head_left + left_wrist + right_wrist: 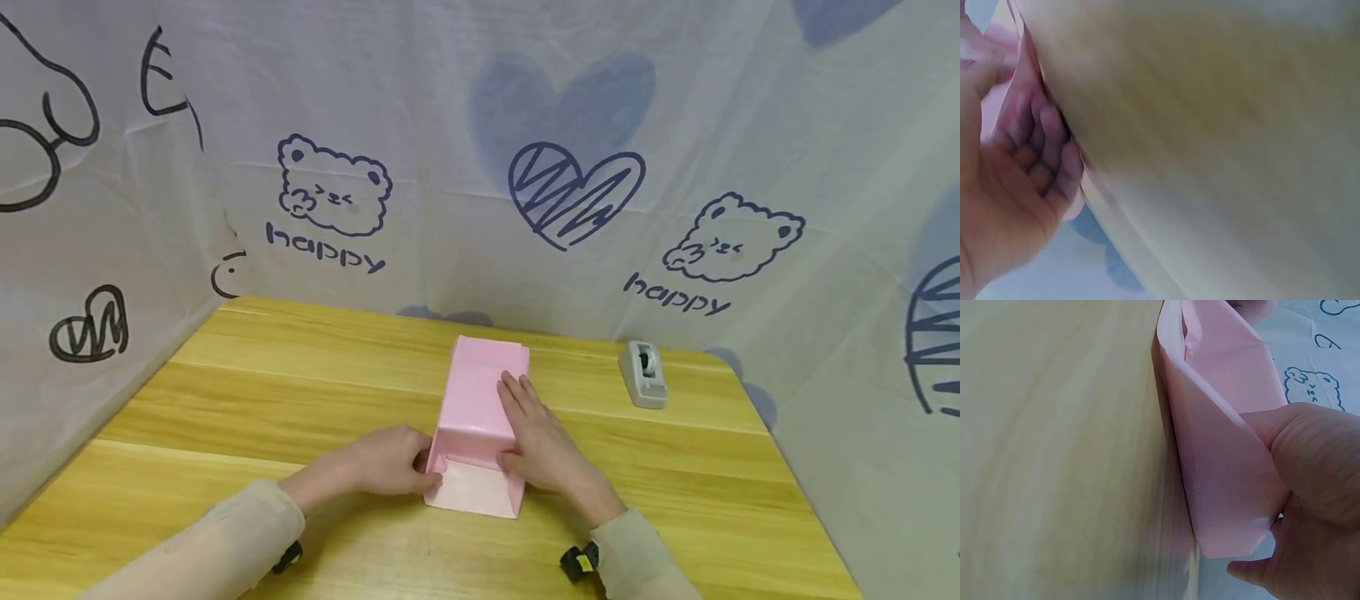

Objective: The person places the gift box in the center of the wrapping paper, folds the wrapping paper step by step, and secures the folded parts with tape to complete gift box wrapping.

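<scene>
Wooden table [262, 375] beneath the pink box [476, 383], whose near end gapes open. Right hand [551, 450] grips box's right side, thumb inside, fingers [522, 400] on top. Left hand [382, 461] pinches box's near left wall. Tape dispenser [643, 390] right of box.

Pink paper [474, 408], yellow-grained tabletop [322, 383]

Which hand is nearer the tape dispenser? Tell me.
Right. The right hand is on the right side of the folded pink paper, with the tape dispenser farther back to its right. The left hand is at the paper's left edge, farther away.
</scene>
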The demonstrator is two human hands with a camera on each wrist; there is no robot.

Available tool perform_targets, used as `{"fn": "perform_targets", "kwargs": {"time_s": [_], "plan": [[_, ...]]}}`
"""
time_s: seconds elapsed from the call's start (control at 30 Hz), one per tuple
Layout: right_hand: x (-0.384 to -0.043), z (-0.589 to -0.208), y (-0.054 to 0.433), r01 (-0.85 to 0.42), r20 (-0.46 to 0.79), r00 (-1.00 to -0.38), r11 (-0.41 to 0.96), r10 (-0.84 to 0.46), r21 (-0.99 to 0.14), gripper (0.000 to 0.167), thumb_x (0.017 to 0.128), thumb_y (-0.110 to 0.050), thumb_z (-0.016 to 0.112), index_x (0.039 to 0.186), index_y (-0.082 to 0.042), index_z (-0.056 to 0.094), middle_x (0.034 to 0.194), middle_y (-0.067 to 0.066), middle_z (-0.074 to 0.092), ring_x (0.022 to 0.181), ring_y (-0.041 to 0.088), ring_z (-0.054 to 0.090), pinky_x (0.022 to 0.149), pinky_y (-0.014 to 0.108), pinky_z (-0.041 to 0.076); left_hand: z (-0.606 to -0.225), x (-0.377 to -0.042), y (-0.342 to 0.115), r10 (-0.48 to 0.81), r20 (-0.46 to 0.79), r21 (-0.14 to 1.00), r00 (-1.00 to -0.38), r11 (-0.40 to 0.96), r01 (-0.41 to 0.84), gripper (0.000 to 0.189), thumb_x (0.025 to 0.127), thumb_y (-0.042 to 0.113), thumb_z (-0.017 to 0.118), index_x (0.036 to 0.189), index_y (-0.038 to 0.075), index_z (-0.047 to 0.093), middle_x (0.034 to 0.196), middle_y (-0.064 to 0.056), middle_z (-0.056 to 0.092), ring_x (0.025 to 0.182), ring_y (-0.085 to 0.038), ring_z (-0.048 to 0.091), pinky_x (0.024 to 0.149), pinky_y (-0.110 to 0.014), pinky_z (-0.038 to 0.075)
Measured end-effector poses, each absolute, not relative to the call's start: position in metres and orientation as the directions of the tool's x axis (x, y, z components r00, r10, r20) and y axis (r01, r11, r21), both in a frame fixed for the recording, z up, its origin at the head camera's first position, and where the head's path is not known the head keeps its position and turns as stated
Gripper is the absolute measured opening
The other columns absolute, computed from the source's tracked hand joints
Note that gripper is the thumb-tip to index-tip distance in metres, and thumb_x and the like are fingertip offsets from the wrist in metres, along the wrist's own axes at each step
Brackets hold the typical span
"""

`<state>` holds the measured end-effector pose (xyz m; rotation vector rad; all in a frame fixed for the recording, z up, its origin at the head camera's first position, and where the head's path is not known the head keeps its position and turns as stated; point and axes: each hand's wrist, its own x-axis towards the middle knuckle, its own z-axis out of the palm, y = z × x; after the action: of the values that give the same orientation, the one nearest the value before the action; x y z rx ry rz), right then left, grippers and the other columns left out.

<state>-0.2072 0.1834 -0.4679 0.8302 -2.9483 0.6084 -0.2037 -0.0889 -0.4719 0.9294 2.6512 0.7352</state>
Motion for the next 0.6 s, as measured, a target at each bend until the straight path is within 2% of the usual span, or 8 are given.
{"fn": "perform_targets", "kwargs": {"time_s": [0.1, 0.2, 0.37, 0.47, 0.6], "plan": [[-0.207, -0.468, 0.184, -0.506, 0.123, -0.859, 0.784, -0.498, -0.359, 0.100, 0.090, -0.017, 0.082, 0.165, -0.001, 0.018, 0.175, 0.011, 0.008, 0.161, 0.034, 0.005, 0.126, 0.055, 0.022, -0.476, -0.206, -0.084, 0.571, -0.029, 0.539, -0.821, 0.700, 0.468, 0.024, 0.096, 0.031, 0.072, 0.077, 0.019, 0.062, 0.063, 0.010, 0.055, 0.056, -0.006, 0.048, 0.050, -0.025, 0.041], [-0.207, -0.468, 0.184, -0.505, 0.122, -0.859, 0.786, -0.497, -0.357, 0.101, 0.089, -0.017, 0.083, 0.165, -0.002, 0.018, 0.175, 0.011, 0.008, 0.161, 0.033, 0.005, 0.127, 0.054, 0.021, -0.479, -0.207, -0.078, 0.524, -0.003, 0.506, -0.852, 0.736, 0.451, 0.024, 0.095, 0.033, 0.070, 0.076, 0.021, 0.062, 0.062, 0.010, 0.055, 0.055, -0.007, 0.049, 0.049, -0.027, 0.042], [-0.207, -0.469, 0.184, -0.504, 0.119, -0.859, 0.785, -0.497, -0.360, 0.101, 0.090, -0.018, 0.082, 0.165, -0.002, 0.018, 0.175, 0.011, 0.008, 0.161, 0.033, 0.004, 0.127, 0.054, 0.021, -0.483, -0.205, -0.073, 0.499, 0.037, 0.428, -0.866, 0.775, 0.465, 0.030, 0.089, 0.025, 0.069, 0.064, 0.021, 0.054, 0.055, 0.010, 0.049, 0.049, -0.007, 0.044, 0.041, -0.027, 0.036], [-0.207, -0.469, 0.183, -0.507, 0.123, -0.858, 0.782, -0.499, -0.362, 0.100, 0.090, -0.017, 0.082, 0.165, -0.001, 0.018, 0.175, 0.011, 0.008, 0.161, 0.033, 0.005, 0.127, 0.054, 0.021, -0.484, -0.203, -0.072, 0.490, 0.061, 0.410, -0.870, 0.782, 0.469, 0.031, 0.087, 0.020, 0.068, 0.062, 0.020, 0.050, 0.054, 0.009, 0.048, 0.048, -0.007, 0.043, 0.040, -0.027, 0.035], [-0.208, -0.469, 0.183, -0.511, 0.128, -0.856, 0.782, -0.501, -0.356, 0.100, 0.089, -0.016, 0.082, 0.165, -0.001, 0.018, 0.175, 0.012, 0.009, 0.161, 0.034, 0.006, 0.127, 0.053, 0.021, -0.485, -0.204, -0.071, 0.470, 0.054, 0.411, -0.881, 0.793, 0.449, 0.034, 0.088, 0.023, 0.066, 0.060, 0.021, 0.047, 0.053, 0.010, 0.046, 0.049, -0.007, 0.043, 0.042, -0.028, 0.036]]}}
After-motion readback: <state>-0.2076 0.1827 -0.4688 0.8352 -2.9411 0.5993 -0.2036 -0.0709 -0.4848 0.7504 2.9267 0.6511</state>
